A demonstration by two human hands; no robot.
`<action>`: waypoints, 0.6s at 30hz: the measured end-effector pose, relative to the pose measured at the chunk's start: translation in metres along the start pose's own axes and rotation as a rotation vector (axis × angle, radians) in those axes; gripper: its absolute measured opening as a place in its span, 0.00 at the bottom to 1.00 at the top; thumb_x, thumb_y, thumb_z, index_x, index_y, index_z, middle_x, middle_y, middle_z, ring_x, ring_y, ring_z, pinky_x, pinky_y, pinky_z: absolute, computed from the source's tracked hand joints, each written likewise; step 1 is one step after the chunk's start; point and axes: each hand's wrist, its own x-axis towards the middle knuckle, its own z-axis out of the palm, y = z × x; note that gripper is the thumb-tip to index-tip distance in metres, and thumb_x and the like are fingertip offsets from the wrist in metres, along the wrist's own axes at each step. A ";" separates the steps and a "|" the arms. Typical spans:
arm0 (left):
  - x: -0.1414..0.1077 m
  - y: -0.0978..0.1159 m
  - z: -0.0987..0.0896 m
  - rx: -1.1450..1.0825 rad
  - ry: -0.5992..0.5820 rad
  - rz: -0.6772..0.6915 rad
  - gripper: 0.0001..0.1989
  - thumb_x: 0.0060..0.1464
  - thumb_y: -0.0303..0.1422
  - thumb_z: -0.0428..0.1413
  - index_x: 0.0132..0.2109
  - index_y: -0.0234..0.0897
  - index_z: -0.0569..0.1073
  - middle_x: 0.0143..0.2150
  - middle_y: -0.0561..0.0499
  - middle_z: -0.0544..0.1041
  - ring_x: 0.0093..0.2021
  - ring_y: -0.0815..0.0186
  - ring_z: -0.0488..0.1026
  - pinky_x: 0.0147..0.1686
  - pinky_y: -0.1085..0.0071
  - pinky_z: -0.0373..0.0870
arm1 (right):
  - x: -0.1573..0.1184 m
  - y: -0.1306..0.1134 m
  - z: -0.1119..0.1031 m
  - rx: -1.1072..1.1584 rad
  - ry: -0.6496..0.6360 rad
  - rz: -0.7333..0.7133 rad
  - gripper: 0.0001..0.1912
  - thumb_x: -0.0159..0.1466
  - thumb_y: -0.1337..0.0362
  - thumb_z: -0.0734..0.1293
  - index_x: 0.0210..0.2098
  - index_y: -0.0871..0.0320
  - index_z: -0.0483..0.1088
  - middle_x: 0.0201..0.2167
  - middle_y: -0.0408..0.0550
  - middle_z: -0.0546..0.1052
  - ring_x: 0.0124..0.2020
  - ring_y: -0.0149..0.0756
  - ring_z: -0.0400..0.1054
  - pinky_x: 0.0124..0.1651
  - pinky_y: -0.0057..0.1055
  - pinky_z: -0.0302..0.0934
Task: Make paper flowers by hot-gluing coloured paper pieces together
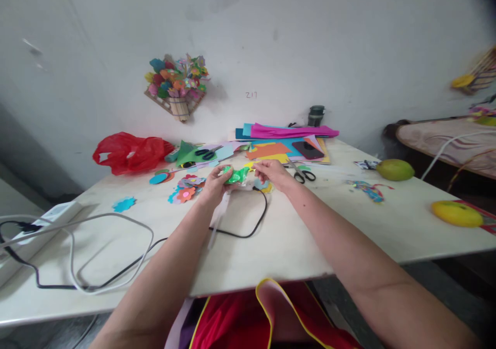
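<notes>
Over the middle of the table, my left hand is closed on a shiny green piece in what looks like clear plastic. My right hand is just right of it, thumb and fingers pinched together; anything between them is too small to make out. Under the hands a black cable ends at a pale object, mostly hidden. A translucent stick slants down below my left hand. Left of the hands lies a pile of paper flowers. Black-handled scissors rest just beyond my right wrist.
Coloured sheets, a phone and second scissors lie at the back. A red plastic bag sits at left, with a power strip and looped cables in front. Two mangoes are at right.
</notes>
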 end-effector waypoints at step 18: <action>-0.007 0.001 0.013 0.197 -0.049 0.041 0.30 0.35 0.37 0.65 0.49 0.35 0.71 0.31 0.52 0.74 0.24 0.71 0.71 0.22 0.74 0.71 | -0.005 -0.001 0.011 -0.061 -0.001 0.060 0.11 0.45 0.64 0.74 0.23 0.62 0.68 0.17 0.41 0.72 0.16 0.27 0.66 0.16 0.23 0.61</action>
